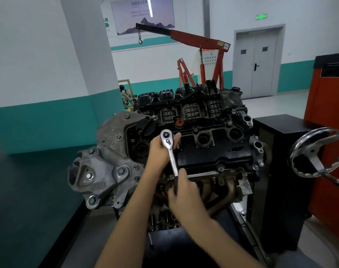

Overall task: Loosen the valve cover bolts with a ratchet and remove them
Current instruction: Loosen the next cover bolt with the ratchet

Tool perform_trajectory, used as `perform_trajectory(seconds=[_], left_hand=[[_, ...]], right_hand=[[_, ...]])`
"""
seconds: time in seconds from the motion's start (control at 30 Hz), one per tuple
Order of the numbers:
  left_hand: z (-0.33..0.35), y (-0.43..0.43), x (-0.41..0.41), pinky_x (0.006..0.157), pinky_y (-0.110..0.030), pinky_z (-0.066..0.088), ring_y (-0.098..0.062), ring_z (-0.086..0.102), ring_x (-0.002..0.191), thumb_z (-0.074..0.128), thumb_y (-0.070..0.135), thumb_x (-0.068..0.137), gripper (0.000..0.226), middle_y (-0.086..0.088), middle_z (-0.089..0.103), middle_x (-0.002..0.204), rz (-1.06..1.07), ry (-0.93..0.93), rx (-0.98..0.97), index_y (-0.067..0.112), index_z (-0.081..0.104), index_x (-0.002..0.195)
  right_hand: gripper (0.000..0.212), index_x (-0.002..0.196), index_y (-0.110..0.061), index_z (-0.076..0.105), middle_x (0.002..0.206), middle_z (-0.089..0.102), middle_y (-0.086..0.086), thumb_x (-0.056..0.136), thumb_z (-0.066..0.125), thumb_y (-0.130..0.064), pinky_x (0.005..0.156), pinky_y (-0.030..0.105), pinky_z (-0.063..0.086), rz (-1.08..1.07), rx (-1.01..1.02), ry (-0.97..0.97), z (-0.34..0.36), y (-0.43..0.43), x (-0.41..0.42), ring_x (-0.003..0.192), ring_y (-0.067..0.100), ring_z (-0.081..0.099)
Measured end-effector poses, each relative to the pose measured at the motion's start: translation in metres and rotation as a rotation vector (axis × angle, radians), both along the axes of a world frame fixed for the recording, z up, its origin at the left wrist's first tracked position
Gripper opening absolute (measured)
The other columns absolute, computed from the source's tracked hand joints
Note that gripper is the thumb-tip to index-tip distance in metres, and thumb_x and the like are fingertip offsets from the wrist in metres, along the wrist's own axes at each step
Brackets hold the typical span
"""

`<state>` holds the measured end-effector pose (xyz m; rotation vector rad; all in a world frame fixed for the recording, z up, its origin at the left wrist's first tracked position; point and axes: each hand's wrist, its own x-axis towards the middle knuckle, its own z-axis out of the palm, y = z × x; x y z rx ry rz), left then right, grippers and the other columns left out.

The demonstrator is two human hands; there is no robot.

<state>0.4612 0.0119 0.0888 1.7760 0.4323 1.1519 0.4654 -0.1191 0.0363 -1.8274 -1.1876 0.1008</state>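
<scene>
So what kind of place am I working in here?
Probably an auto repair or training workshop: an engine on a stand, a red engine hoist behind it, and an orange cabinet at right.

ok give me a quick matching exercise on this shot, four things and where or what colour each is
1 ratchet
2 engine hoist
3 handwheel
4 valve cover

a red, behind the engine
b black, on top of the engine
c silver, right of the engine
d handle gripped by the right hand

Pairs: 1-d, 2-a, 3-c, 4-b
</scene>
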Motion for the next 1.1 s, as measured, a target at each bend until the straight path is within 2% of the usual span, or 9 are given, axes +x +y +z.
perform_trajectory(seconds=[0.1,0.3,0.37,0.47,0.6,0.73,0.83,1.0,1.1], left_hand=[[0.013,0.005,-0.003,0.07,-0.026,0.047,-0.013,0.058,0.067,0.07,0.023,0.089,0.033,-0.02,0.061,0.071,-0.076,0.076,0.116,0.003,0.056,0.067],[0.006,-0.005,0.003,0.055,-0.015,0.036,0.0,0.042,0.053,0.057,0.001,0.092,0.03,0.015,0.05,0.052,-0.038,-0.009,0.052,0.024,0.064,0.074],[0.0,-0.006,0.003,0.06,-0.011,0.04,0.003,0.048,0.057,0.054,-0.005,0.09,0.034,0.016,0.056,0.057,0.011,-0.097,0.004,0.024,0.064,0.075],[-0.003,-0.008,0.009,0.068,-0.009,0.044,0.004,0.056,0.065,0.058,0.007,0.095,0.03,0.012,0.065,0.068,0.021,-0.12,-0.045,0.022,0.06,0.069],[-0.002,-0.011,0.012,0.054,-0.022,0.028,-0.006,0.028,0.054,0.064,0.022,0.095,0.046,0.012,0.029,0.054,0.035,-0.099,-0.051,0.02,0.031,0.062],[-0.001,-0.016,0.01,0.054,-0.02,0.027,-0.007,0.022,0.058,0.062,0.012,0.096,0.043,-0.003,0.021,0.066,0.003,-0.178,-0.042,0.011,0.029,0.069],[0.002,-0.011,0.008,0.055,-0.021,0.028,-0.006,0.025,0.056,0.062,0.016,0.095,0.043,0.005,0.026,0.06,0.02,-0.102,-0.024,0.015,0.031,0.066],[0.009,-0.01,0.01,0.061,-0.022,0.033,-0.002,0.038,0.059,0.055,0.005,0.094,0.042,0.015,0.043,0.055,0.0,-0.011,0.049,0.024,0.052,0.057],[0.006,-0.008,0.006,0.059,-0.023,0.032,-0.008,0.037,0.061,0.049,0.0,0.093,0.029,0.006,0.045,0.061,0.027,-0.054,-0.018,0.017,0.066,0.077]], right_hand=[[0.022,0.108,-0.016,0.043,0.074,0.049,0.0,0.091,0.055,-0.011,0.054,0.021,0.043,0.114,-0.176,-0.244,0.028,-0.03,0.063,0.063,0.017,0.055],[0.029,0.12,-0.022,0.043,0.088,0.056,0.001,0.094,0.054,-0.023,0.058,0.027,0.04,0.114,-0.467,-1.044,0.132,-0.024,0.159,0.072,0.02,0.053],[0.026,0.115,-0.025,0.042,0.083,0.051,-0.001,0.093,0.055,-0.023,0.059,0.031,0.041,0.079,-0.404,-1.041,0.127,-0.021,0.153,0.072,0.022,0.054],[0.021,0.094,-0.028,0.038,0.075,0.053,0.0,0.089,0.057,-0.019,0.058,0.033,0.047,0.056,-0.251,-0.662,0.071,-0.035,0.119,0.07,0.028,0.061],[0.018,0.096,-0.02,0.041,0.068,0.05,-0.003,0.09,0.057,-0.014,0.051,0.018,0.039,-0.028,0.004,-0.167,0.006,-0.022,0.034,0.063,0.022,0.056],[0.024,0.115,-0.008,0.045,0.085,0.062,0.012,0.092,0.052,-0.011,0.066,0.035,0.047,-0.072,0.098,0.048,-0.008,0.007,-0.017,0.083,0.033,0.063],[0.03,0.118,-0.01,0.043,0.081,0.055,0.009,0.09,0.054,-0.011,0.067,0.036,0.046,0.009,-0.048,-0.086,0.007,-0.014,0.02,0.083,0.035,0.062],[0.024,0.112,-0.021,0.044,0.086,0.057,0.004,0.091,0.056,-0.018,0.061,0.03,0.045,0.055,-0.408,-0.769,0.094,-0.041,0.136,0.08,0.029,0.062],[0.031,0.122,-0.021,0.043,0.089,0.056,0.003,0.093,0.055,-0.022,0.061,0.033,0.044,0.053,-0.408,-1.002,0.122,-0.025,0.147,0.074,0.024,0.056]])
